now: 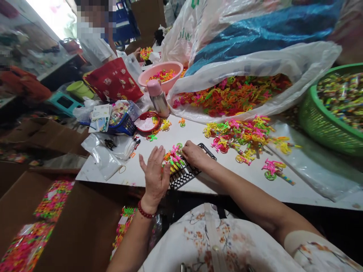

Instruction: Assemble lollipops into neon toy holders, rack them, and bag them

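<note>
A black plastic rack [185, 176] lies at the table's near edge, with a row of colourful small plastic toys [175, 158] standing in its left part. My left hand [155, 174], a red bead bracelet on its wrist, is raised beside that row, open with fingers apart. Over the rack's far side, my right hand [195, 154] has its fingers curled together by the toys; what they pinch is hidden. To the right lies a loose pile of similar bright toys [241, 136] on sticks, and one separate bunch [273, 168] is nearer me.
Behind the table [221, 181] slumps a large plastic sack [255, 64] full of colourful pieces. A green basket [320, 117] stands right; a pink basin [141, 78], flask [159, 100] and red basket [157, 126] stand left. Cardboard boxes [76, 211] are below left. Another person [96, 41] is across.
</note>
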{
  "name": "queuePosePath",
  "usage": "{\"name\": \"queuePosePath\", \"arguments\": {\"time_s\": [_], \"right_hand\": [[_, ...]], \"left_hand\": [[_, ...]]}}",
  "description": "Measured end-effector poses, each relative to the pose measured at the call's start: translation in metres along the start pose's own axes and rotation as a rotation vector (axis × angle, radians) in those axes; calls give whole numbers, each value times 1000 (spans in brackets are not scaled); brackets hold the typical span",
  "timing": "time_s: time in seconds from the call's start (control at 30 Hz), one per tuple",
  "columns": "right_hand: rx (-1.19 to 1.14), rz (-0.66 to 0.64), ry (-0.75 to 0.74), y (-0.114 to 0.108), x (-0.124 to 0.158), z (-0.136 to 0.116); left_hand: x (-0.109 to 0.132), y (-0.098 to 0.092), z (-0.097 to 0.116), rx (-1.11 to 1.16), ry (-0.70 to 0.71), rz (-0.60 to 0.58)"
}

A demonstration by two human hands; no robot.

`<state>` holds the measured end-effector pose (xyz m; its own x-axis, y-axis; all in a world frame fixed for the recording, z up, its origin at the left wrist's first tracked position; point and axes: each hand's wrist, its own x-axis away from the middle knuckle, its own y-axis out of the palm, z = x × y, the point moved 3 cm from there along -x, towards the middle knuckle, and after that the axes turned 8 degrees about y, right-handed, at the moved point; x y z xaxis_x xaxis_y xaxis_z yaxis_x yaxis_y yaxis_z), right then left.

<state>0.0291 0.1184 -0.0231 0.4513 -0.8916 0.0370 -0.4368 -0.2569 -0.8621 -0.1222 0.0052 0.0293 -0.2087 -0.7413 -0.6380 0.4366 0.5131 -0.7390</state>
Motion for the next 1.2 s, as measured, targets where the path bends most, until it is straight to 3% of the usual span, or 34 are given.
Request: {"name": "queuePosePath", "arguments": {"time_s": [0.07, 0.17, 0.27, 0.37, 0.47, 0.73, 1.0, 1.1, 1.2], "right_hand": [[29, 3, 44, -1, -2, 2], [-25, 101, 126, -11, 3, 10], [-263, 119, 201, -16, 11, 20], [-619, 1, 234, -7, 17, 25], [-799, -77, 190, 5, 20, 22], [-498, -85, -53, 12, 16, 6], [-441, -86, -111, 11, 15, 3], [-523, -58, -64, 11, 14, 6], [-869, -24, 83, 9, 13, 10]], "left_hand": [[2, -5, -4, 1, -29, 106], [1, -7, -6, 24, 19, 107], [-4, -3, -5, 20, 133, -47], [-9, 8, -2, -3, 263, -295], [-10, 16, -1, -30, 289, -403], [-7, 18, 1, -38, 283, -373], [-7, 19, 1, -20, 281, -340], [-7, 19, 1, -19, 281, -340], [-7, 19, 1, -21, 280, -339]]}}
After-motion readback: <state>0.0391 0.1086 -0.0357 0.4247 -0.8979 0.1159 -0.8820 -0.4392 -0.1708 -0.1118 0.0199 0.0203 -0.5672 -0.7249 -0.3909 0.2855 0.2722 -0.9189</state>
